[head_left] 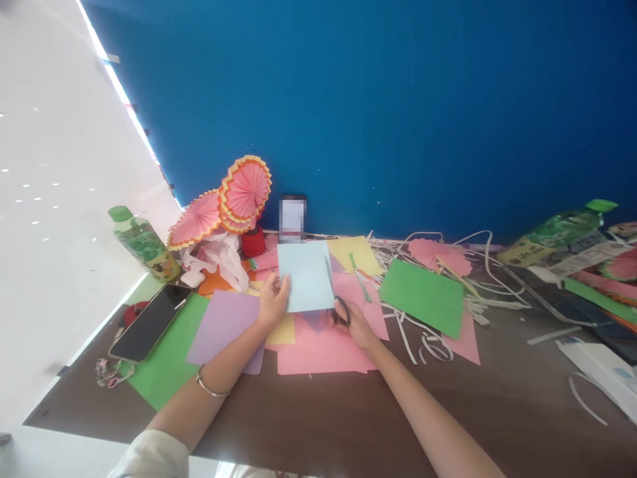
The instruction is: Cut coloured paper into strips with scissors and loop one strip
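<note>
1. The light blue paper sheet (307,275) is held up over the pile of coloured sheets near the middle of the table (318,411), closer to the far edge than to the near one. Its long axis runs away from you, toward the blue wall (398,99).

2. Your left hand (273,300) pinches the sheet at its lower left corner, thumb on top. The hand sits at the sheet's near left side, so the sheet extends away from it and to the right.

3. Your right hand (354,324) is clenched around the black handles of the scissors (334,292). The blades point away from you, along the sheet's right edge and roughly parallel to its long axis. Whether the blades stand apart or closed cannot be told from this view.

4. Both hands are at the near edge of the sheet: left at one corner, right at the other. The right hand is the one at the scissors side.

5. Below the sheet lie pink sheets (323,348), a purple sheet (221,325) to the left and a yellow sheet (354,254) beyond.

6. A green sheet (423,297) lies to the right, among white paper strips (423,338).

7. A phone (149,323) rests toward the left edge, with a green-capped bottle (142,242) beyond it.

8. Pleated pink paper fans (233,199) stand at the far edge against the wall.
</note>
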`<state>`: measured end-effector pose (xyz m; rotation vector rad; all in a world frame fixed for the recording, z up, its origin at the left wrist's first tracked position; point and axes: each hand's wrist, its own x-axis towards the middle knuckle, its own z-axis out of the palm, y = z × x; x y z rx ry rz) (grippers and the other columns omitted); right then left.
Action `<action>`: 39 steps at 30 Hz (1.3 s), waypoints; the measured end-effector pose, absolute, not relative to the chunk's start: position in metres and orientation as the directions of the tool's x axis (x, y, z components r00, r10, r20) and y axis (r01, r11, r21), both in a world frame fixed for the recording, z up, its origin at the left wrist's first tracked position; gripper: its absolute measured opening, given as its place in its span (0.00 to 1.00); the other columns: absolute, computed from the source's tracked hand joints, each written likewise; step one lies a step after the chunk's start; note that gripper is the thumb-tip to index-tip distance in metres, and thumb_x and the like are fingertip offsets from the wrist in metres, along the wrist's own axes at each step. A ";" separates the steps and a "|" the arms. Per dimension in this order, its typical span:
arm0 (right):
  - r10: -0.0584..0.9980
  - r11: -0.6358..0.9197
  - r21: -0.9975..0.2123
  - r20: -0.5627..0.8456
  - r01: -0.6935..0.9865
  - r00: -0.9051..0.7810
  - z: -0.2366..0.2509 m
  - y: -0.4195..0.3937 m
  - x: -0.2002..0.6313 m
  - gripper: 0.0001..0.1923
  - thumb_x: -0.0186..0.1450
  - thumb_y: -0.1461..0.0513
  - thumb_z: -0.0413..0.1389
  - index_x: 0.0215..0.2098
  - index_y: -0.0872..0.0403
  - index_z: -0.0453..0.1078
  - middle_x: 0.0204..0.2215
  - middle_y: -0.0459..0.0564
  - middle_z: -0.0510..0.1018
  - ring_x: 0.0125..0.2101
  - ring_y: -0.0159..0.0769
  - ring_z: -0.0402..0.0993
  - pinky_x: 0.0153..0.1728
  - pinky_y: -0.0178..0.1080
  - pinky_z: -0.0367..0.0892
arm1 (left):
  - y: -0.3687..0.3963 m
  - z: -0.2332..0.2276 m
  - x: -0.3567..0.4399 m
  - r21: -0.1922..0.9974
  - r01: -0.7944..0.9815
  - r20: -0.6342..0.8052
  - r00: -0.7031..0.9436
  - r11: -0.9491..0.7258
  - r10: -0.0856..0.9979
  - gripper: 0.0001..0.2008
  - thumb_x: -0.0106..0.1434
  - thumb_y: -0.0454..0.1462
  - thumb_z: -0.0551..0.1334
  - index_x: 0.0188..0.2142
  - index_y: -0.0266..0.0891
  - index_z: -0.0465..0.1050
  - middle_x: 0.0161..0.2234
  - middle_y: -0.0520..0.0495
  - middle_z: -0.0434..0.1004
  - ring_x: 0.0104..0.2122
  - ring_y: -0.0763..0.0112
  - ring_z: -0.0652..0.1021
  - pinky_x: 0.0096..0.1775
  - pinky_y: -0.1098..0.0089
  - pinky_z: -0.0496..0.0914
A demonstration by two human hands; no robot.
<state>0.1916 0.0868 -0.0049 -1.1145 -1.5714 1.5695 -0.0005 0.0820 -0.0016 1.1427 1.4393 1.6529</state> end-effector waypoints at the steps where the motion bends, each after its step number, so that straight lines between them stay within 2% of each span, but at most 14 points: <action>1: 0.893 -0.072 -0.990 -0.117 0.118 -0.436 -0.005 0.087 0.192 0.24 0.60 0.43 0.46 0.23 0.56 0.61 0.20 0.45 0.65 0.19 0.26 0.57 0.18 0.32 0.48 | 0.081 -0.001 0.000 0.981 0.070 0.196 -0.395 -0.183 0.898 0.18 0.55 0.46 0.59 0.20 0.40 0.53 0.16 0.59 0.48 0.16 0.81 0.55 0.20 0.77 0.50; 5: 0.890 -0.090 -0.990 -0.130 0.112 -0.437 -0.006 0.087 0.192 0.25 0.59 0.43 0.45 0.24 0.56 0.61 0.19 0.45 0.66 0.18 0.26 0.56 0.18 0.31 0.48 | 0.080 -0.001 0.001 0.980 0.085 0.198 -0.383 -0.179 0.902 0.18 0.56 0.46 0.58 0.20 0.39 0.53 0.17 0.59 0.46 0.17 0.81 0.54 0.20 0.77 0.50; 10: 0.906 -0.110 -0.984 -0.159 0.144 -0.393 -0.005 0.087 0.191 0.24 0.58 0.43 0.48 0.23 0.55 0.61 0.19 0.45 0.66 0.19 0.27 0.58 0.17 0.31 0.50 | 0.082 -0.006 -0.001 0.985 0.050 0.171 -0.382 -0.165 0.908 0.17 0.55 0.46 0.59 0.21 0.39 0.56 0.17 0.59 0.50 0.17 0.81 0.55 0.20 0.77 0.50; 18: 0.913 -0.139 -0.989 -0.144 0.041 -0.382 -0.004 0.086 0.189 0.23 0.56 0.42 0.50 0.23 0.54 0.58 0.19 0.42 0.61 0.18 0.26 0.54 0.17 0.32 0.49 | 0.080 -0.003 0.002 0.985 0.063 0.174 -0.313 -0.162 0.934 0.16 0.56 0.47 0.57 0.23 0.38 0.59 0.15 0.59 0.51 0.16 0.81 0.56 0.20 0.77 0.51; 24: 0.917 -0.138 -0.987 -0.161 0.088 -0.366 -0.003 0.087 0.190 0.24 0.55 0.42 0.51 0.23 0.54 0.60 0.19 0.42 0.61 0.18 0.26 0.54 0.17 0.32 0.50 | 0.081 -0.006 0.000 0.982 0.066 0.190 -0.323 -0.179 0.927 0.16 0.56 0.47 0.57 0.23 0.38 0.59 0.15 0.59 0.50 0.16 0.81 0.56 0.19 0.77 0.50; 27: 0.930 -0.125 -0.986 -0.154 0.107 -0.334 -0.002 0.087 0.190 0.24 0.54 0.41 0.51 0.25 0.54 0.63 0.19 0.44 0.63 0.20 0.30 0.59 0.20 0.34 0.56 | 0.081 -0.007 0.001 0.985 0.047 0.175 -0.297 -0.169 0.939 0.15 0.56 0.47 0.57 0.24 0.38 0.60 0.15 0.59 0.53 0.16 0.81 0.57 0.19 0.78 0.51; 31: 0.947 -0.020 -0.993 -0.055 0.115 -0.317 -0.001 0.087 0.190 0.25 0.55 0.40 0.48 0.26 0.53 0.66 0.20 0.46 0.67 0.25 0.35 0.64 0.26 0.37 0.62 | 0.079 -0.006 0.002 0.988 0.037 0.156 -0.245 -0.151 0.957 0.15 0.56 0.48 0.57 0.26 0.38 0.60 0.15 0.59 0.55 0.15 0.82 0.57 0.19 0.78 0.51; 39: 0.941 0.057 -0.978 -0.015 0.199 -0.339 0.002 0.089 0.192 0.24 0.58 0.42 0.47 0.26 0.54 0.66 0.22 0.46 0.70 0.28 0.37 0.65 0.33 0.38 0.63 | 0.079 -0.008 0.001 0.989 0.032 0.145 -0.246 -0.142 0.958 0.15 0.56 0.48 0.57 0.26 0.38 0.61 0.15 0.59 0.55 0.15 0.82 0.57 0.18 0.78 0.51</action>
